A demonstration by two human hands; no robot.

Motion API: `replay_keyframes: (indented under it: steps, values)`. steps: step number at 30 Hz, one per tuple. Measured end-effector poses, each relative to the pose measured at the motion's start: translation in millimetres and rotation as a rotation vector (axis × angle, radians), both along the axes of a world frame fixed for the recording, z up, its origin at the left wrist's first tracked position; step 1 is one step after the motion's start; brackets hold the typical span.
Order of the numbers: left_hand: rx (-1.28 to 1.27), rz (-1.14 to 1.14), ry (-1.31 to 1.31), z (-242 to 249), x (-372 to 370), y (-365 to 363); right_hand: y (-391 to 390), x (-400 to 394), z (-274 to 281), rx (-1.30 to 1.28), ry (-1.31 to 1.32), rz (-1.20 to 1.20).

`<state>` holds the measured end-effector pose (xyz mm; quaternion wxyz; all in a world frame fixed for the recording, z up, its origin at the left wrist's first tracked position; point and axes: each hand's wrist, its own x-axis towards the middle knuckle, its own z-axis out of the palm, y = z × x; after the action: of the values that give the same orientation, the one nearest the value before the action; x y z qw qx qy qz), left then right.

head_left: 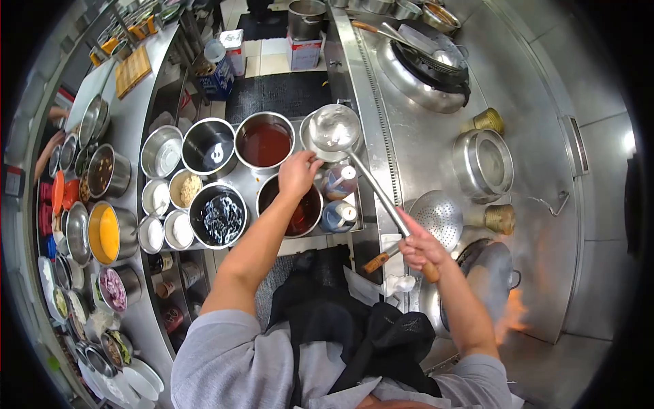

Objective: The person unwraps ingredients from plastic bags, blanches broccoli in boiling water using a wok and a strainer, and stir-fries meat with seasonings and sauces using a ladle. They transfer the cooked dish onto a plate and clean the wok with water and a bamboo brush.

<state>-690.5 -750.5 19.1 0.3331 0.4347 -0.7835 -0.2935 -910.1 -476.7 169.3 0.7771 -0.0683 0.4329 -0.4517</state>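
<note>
A long-handled ladle (383,193) slants across the view, its wooden grip closed in my right hand (421,245). Its metal bowl (334,127) is over a round metal pot (310,144) at the counter's far edge. My left hand (298,174) reaches over the counter beside that pot, fingertips pinched together near its rim; whatever they hold, if anything, is too small to make out. Below my left wrist sits a pot of dark red liquid (306,211), partly covered by the forearm. Another pot of reddish-brown liquid (264,144) stands just beyond the hand.
Flames (512,313) rise beside a wok (485,286) at the lower right. A perforated strainer (436,219) lies near my right hand. Squeeze bottles (340,181) stand by the counter edge. Several ingredient containers fill the left, including a pot of dark liquid (218,215). Another person's arm (46,158) shows far left.
</note>
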Motion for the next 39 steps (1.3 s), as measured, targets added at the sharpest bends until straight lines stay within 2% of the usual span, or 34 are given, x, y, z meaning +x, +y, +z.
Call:
replay_keyframes:
  steps: [2,4,6,10,12,17,20,22,24,26,28,30,31,32,33,34,35,36,38,39]
  values:
    - [0.133,0.016,0.081,13,17,18,13,10,-1,-0.066,-0.08,-0.055]
    - [0.266,-0.017,0.343,21,34,36,31,16,3,-0.131,-0.057,-0.096]
    - [0.35,-0.051,0.321,41,53,49,44,20,13,-0.168,0.018,-0.124]
    - [0.491,-0.169,0.443,59,58,53,55,19,34,-0.195,0.151,-0.115]
    - [0.451,-0.238,0.413,80,47,56,59,21,41,-0.135,0.049,-0.169]
    - [0.515,-0.426,0.491,123,13,89,123,26,43,-0.22,-0.159,-0.361]
    - [0.712,-0.635,0.477,123,2,121,194,51,70,-0.276,-0.137,-0.575]
    - [0.709,-0.791,0.306,121,-13,150,238,78,83,-0.275,-0.133,-0.758]
    - [0.883,-0.918,0.152,112,-32,188,255,107,97,-0.241,-0.015,-0.936]
    - [0.99,-1.172,0.018,84,-51,217,279,114,105,-0.184,0.04,-1.052]
    - [0.901,-1.301,-0.182,47,-64,245,293,122,109,-0.125,0.105,-1.131]
    - [0.706,-1.344,-0.306,28,-81,271,303,130,99,-0.246,0.135,-1.36]
    - [0.703,-1.361,-0.297,12,-91,283,298,134,95,-0.172,0.198,-1.441]
    - [0.539,-1.351,-0.318,-9,-102,294,306,131,92,-0.175,0.211,-1.453]
    - [0.373,-1.335,-0.338,-26,-112,304,315,125,86,-0.142,0.179,-1.53]
    - [0.363,-1.356,-0.331,-36,-120,311,326,118,77,-0.111,0.147,-1.611]
    - [0.262,-1.339,-0.392,-44,-130,320,350,111,66,-0.309,-0.046,-1.653]
    - [0.161,-1.317,-0.445,-49,-140,329,352,111,58,-0.321,-0.023,-1.667]
    - [0.14,-1.323,-0.483,-50,-152,339,339,115,51,-0.091,0.173,-1.783]
    - [0.079,-1.319,-0.584,-47,-155,342,328,118,51,0.009,0.256,-1.803]
